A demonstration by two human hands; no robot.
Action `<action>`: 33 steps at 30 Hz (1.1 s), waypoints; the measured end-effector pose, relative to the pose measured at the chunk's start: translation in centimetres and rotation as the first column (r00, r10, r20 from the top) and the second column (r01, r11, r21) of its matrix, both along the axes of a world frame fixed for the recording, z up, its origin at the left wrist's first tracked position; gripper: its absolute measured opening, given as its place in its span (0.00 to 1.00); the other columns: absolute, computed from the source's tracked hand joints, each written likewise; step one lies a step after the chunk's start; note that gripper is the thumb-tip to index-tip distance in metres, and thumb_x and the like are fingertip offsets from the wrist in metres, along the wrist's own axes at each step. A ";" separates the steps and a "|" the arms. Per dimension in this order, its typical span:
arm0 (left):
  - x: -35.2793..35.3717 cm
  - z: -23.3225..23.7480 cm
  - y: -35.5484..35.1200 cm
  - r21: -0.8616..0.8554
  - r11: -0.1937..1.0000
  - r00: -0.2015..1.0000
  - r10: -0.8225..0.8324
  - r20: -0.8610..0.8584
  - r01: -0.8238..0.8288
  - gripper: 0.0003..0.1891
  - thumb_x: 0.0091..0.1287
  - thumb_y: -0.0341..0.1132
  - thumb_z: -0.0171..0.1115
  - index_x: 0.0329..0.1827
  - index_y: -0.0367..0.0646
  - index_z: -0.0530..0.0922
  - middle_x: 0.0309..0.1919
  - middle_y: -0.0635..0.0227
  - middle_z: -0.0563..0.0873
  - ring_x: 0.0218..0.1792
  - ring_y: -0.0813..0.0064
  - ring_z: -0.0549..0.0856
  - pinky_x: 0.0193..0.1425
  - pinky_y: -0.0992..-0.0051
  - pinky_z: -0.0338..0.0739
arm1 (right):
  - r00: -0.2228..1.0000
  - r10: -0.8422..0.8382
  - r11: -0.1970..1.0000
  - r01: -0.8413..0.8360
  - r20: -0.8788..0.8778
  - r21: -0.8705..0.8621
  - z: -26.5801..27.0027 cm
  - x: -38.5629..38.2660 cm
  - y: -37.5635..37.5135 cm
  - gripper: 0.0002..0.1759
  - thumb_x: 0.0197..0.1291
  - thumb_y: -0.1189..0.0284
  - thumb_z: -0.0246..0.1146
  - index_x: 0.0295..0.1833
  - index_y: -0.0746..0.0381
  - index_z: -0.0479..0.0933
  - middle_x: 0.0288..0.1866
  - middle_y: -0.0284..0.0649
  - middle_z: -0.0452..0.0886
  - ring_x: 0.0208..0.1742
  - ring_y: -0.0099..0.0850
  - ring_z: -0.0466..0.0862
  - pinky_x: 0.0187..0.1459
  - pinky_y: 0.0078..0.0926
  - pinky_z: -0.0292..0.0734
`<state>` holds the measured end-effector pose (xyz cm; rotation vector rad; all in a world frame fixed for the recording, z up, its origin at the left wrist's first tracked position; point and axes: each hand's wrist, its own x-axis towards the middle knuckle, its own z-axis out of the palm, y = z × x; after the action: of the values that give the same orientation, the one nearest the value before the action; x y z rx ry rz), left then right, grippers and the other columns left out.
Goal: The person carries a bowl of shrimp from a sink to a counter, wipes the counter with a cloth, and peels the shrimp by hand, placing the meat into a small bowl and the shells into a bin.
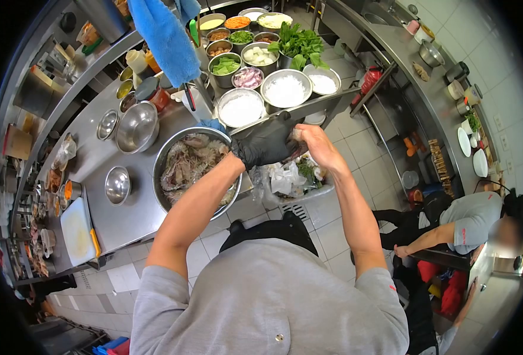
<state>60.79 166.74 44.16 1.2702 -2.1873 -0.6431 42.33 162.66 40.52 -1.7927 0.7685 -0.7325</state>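
Observation:
My left hand (265,144) wears a black glove and is closed around a small pale piece of seafood, most of it hidden by the fingers. My bare right hand (312,142) meets it from the right, fingertips pinched on the same piece. Both hands hover just right of a large steel bowl (165,155) filled with raw greyish-pink seafood (191,163). Directly below the hands is a waste tray (291,179) lined with crumpled plastic bags and scraps.
The steel counter (131,216) carries empty steel bowls (136,127), a white cutting board (78,231), and pots of rice, herbs and vegetables (285,90) at the back. A blue cloth (165,38) hangs above. Another person in a grey shirt (471,219) crouches at right on the tiled floor.

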 end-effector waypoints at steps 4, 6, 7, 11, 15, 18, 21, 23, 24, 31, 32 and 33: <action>-0.1 -1.5 0.2 0.099 0.995 0.986 0.040 -0.164 -0.024 0.20 0.62 0.34 0.62 0.56 0.34 0.76 0.46 0.47 0.83 0.48 0.51 0.83 0.57 0.61 0.78 | 0.982 -0.006 0.966 -0.043 0.187 0.256 0.5 0.0 0.8 0.19 0.66 0.66 0.47 0.41 0.71 0.79 0.33 0.39 0.83 0.30 0.27 0.82 0.36 0.27 0.78; -0.2 -1.9 0.4 0.212 0.977 0.955 0.060 -0.290 0.003 0.18 0.63 0.32 0.61 0.55 0.34 0.76 0.45 0.51 0.84 0.48 0.59 0.84 0.57 0.64 0.77 | 0.972 -0.043 0.947 -0.034 0.231 0.320 0.2 -0.1 0.9 0.20 0.66 0.66 0.47 0.42 0.71 0.79 0.33 0.39 0.83 0.29 0.26 0.82 0.35 0.26 0.78; -0.3 -2.6 0.2 0.208 0.978 0.940 0.042 -0.338 0.031 0.17 0.63 0.32 0.61 0.54 0.34 0.76 0.44 0.53 0.84 0.47 0.62 0.83 0.56 0.65 0.77 | 0.968 -0.070 0.936 -0.021 0.242 0.353 0.1 -0.1 1.0 0.20 0.66 0.67 0.48 0.42 0.71 0.79 0.33 0.39 0.83 0.29 0.26 0.81 0.35 0.26 0.78; -0.3 -4.7 -0.9 0.124 0.986 0.902 -0.045 -0.429 0.108 0.15 0.66 0.33 0.59 0.53 0.34 0.77 0.43 0.58 0.85 0.45 0.71 0.82 0.54 0.69 0.77 | 0.964 0.002 0.916 -0.108 0.265 0.387 -0.8 -1.0 0.1 0.18 0.64 0.66 0.49 0.40 0.70 0.79 0.29 0.40 0.81 0.28 0.27 0.80 0.35 0.26 0.77; -0.4 -4.8 -1.0 0.264 0.942 0.765 0.013 -0.644 0.206 0.13 0.69 0.33 0.56 0.52 0.36 0.78 0.42 0.62 0.85 0.43 0.76 0.82 0.51 0.72 0.77 | 0.904 0.071 0.874 -0.260 0.422 0.411 -1.0 -1.8 -0.4 0.17 0.63 0.64 0.50 0.36 0.68 0.76 0.25 0.40 0.77 0.27 0.29 0.78 0.37 0.30 0.78; -0.2 -3.6 -1.0 0.254 0.934 0.757 -0.025 -0.653 0.250 0.13 0.70 0.33 0.55 0.52 0.36 0.79 0.42 0.64 0.85 0.43 0.79 0.82 0.50 0.74 0.78 | 0.878 0.101 0.867 -0.308 0.468 0.391 0.1 -2.1 -0.2 0.17 0.62 0.63 0.50 0.34 0.67 0.74 0.24 0.40 0.75 0.27 0.30 0.77 0.39 0.33 0.79; -0.7 -3.9 -0.9 0.263 0.945 0.682 0.062 -0.729 0.196 0.13 0.70 0.32 0.54 0.50 0.34 0.80 0.38 0.65 0.85 0.43 0.78 0.82 0.51 0.72 0.78 | 0.882 0.102 0.861 -0.310 0.460 0.403 0.8 -2.5 -0.1 0.17 0.62 0.63 0.50 0.33 0.67 0.73 0.24 0.40 0.75 0.27 0.30 0.77 0.40 0.36 0.81; 0.1 -5.0 -1.2 0.141 0.982 0.721 0.010 -0.693 0.122 0.14 0.70 0.33 0.54 0.51 0.35 0.81 0.38 0.66 0.85 0.43 0.78 0.83 0.50 0.72 0.78 | 0.883 0.093 0.852 -0.309 0.459 0.422 1.2 -3.2 0.0 0.17 0.62 0.63 0.51 0.32 0.67 0.73 0.24 0.40 0.75 0.28 0.30 0.77 0.41 0.38 0.82; 0.7 -5.4 -1.8 0.233 0.951 0.620 0.058 -0.782 0.205 0.14 0.69 0.34 0.54 0.50 0.35 0.81 0.38 0.66 0.85 0.42 0.77 0.83 0.50 0.73 0.78 | 0.886 0.069 0.861 -0.285 0.459 0.421 1.0 -4.0 -0.3 0.17 0.62 0.62 0.51 0.34 0.66 0.73 0.24 0.40 0.74 0.28 0.31 0.77 0.41 0.38 0.82; 3.5 -8.2 -5.0 0.336 0.907 0.500 0.174 -0.848 0.255 0.13 0.71 0.35 0.55 0.51 0.35 0.80 0.43 0.63 0.85 0.41 0.75 0.85 0.49 0.74 0.81 | 0.956 -0.192 0.814 0.028 0.223 0.580 -0.7 -8.9 -2.1 0.15 0.70 0.69 0.52 0.59 0.61 0.66 0.39 0.43 0.78 0.38 0.34 0.81 0.47 0.40 0.83; 3.5 -8.5 -5.0 0.305 0.930 0.581 0.136 -0.803 0.205 0.12 0.71 0.34 0.55 0.49 0.36 0.80 0.42 0.63 0.85 0.40 0.75 0.85 0.48 0.75 0.81 | 0.958 -0.209 0.807 0.055 0.197 0.588 -0.8 -9.3 -2.0 0.17 0.69 0.71 0.53 0.62 0.62 0.66 0.41 0.44 0.78 0.40 0.34 0.82 0.49 0.40 0.83; 3.3 -8.8 -5.0 0.382 0.899 0.562 0.207 -0.801 0.213 0.12 0.71 0.34 0.55 0.48 0.36 0.80 0.42 0.64 0.85 0.40 0.76 0.85 0.47 0.75 0.81 | 0.959 -0.225 0.800 0.082 0.170 0.595 -1.0 -9.6 -1.9 0.20 0.69 0.72 0.55 0.64 0.62 0.66 0.42 0.44 0.78 0.43 0.35 0.83 0.52 0.40 0.83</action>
<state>64.10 161.75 35.39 0.8415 -1.2486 -1.4644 32.77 160.72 39.57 -1.0707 0.8730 -0.7005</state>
